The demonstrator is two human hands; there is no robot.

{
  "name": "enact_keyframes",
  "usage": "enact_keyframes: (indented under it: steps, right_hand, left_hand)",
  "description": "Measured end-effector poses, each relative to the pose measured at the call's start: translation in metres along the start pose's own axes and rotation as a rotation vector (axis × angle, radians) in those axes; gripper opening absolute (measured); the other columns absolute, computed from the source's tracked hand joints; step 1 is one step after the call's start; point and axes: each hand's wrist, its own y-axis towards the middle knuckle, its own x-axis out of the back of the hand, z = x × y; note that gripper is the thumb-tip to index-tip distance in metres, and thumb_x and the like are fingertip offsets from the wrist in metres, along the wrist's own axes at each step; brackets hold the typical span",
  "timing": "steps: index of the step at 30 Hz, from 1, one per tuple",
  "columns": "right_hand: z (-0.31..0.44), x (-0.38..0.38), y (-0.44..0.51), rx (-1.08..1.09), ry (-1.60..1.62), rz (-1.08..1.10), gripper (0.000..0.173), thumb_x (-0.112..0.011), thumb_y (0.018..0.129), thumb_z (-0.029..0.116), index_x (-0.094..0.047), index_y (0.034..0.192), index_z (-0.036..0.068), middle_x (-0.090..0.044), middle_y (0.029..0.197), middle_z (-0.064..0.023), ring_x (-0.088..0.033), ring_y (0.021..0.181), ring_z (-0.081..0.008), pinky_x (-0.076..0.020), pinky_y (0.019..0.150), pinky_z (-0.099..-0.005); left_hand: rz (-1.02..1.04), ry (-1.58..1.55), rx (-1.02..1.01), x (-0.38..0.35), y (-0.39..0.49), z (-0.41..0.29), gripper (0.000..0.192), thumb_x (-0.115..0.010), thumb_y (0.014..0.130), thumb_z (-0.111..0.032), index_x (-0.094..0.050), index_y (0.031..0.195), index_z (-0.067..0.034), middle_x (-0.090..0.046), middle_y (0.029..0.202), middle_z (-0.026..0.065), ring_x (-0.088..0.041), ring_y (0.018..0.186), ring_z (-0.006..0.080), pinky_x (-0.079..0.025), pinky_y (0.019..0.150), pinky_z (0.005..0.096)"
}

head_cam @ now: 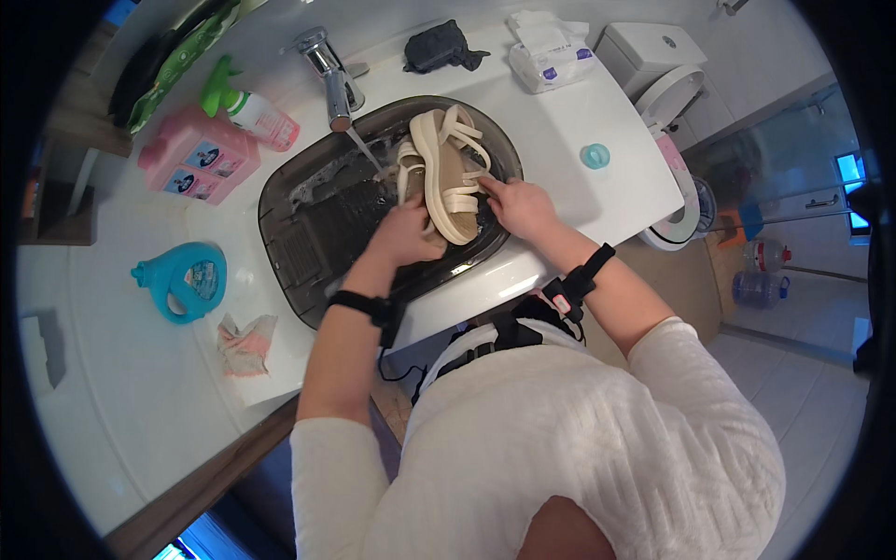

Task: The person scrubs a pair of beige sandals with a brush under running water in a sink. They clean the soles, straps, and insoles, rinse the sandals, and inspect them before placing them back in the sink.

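Observation:
Over a dark translucent plastic basin [287, 280] are two cream strappy sandals. The upper sandal [432, 168] lies on its side with its insole showing, overlapping the lower sandal [409, 171]. My left hand [406, 234] is closed around part of the lower sandal near the basin's front edge; its fingertips are partly hidden. My right hand [519, 206] touches the straps of the upper sandal with its fingertips; whether they pinch a strap is not clear. Water runs from the chrome faucet [339, 105] into the basin, where some suds float.
A pink detergent jug [203, 157], a spray bottle [262, 119] and a teal detergent bottle [199, 280] stand or lie left of the basin, with a crumpled cloth [246, 344]. A dark bundle [437, 49], a tissue pack [549, 66] and a teal cap [596, 156] are behind and right.

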Motion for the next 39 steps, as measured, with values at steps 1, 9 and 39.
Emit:
enact_keyframes:
  steps: [1,9,39]
  right_hand:
    - [-0.001,0.0,-0.001,0.008,0.0,-0.004,0.035,-0.057,0.097,0.026,-0.062,0.131,0.021,-0.068,0.097,-0.0137,-0.069,0.089,-0.0343,-0.0575,0.077,-0.0466]
    - [-0.002,0.001,-0.002,0.029,-0.005,0.011,0.036,-0.058,0.096,0.026,-0.061,0.131,0.02,-0.068,0.1,-0.0132,-0.069,0.092,-0.0337,-0.0574,0.08,-0.0464]
    - [-0.009,-0.005,0.0,0.045,0.057,-0.02,0.041,-0.059,0.095,0.023,-0.058,0.135,0.021,-0.067,0.097,-0.0148,-0.068,0.088,-0.0351,-0.0561,0.077,-0.047]
  left_hand:
    - [-0.009,-0.083,-0.031,0.013,-0.015,0.005,0.083,-0.086,0.061,-0.024,-0.06,0.137,-0.005,-0.056,0.144,0.016,-0.059,0.128,0.0251,-0.043,0.111,0.0358]
    - [-0.271,-1.194,0.167,0.064,-0.093,0.039,0.06,-0.066,0.088,-0.018,-0.051,0.143,-0.002,-0.063,0.134,0.0115,-0.062,0.12,0.0239,-0.05,0.106,0.0396]
    - [-0.502,0.256,0.323,0.036,-0.052,0.047,0.053,-0.067,0.093,-0.02,-0.057,0.144,-0.011,-0.055,0.142,0.0199,-0.055,0.13,0.0316,-0.047,0.105,0.0397]
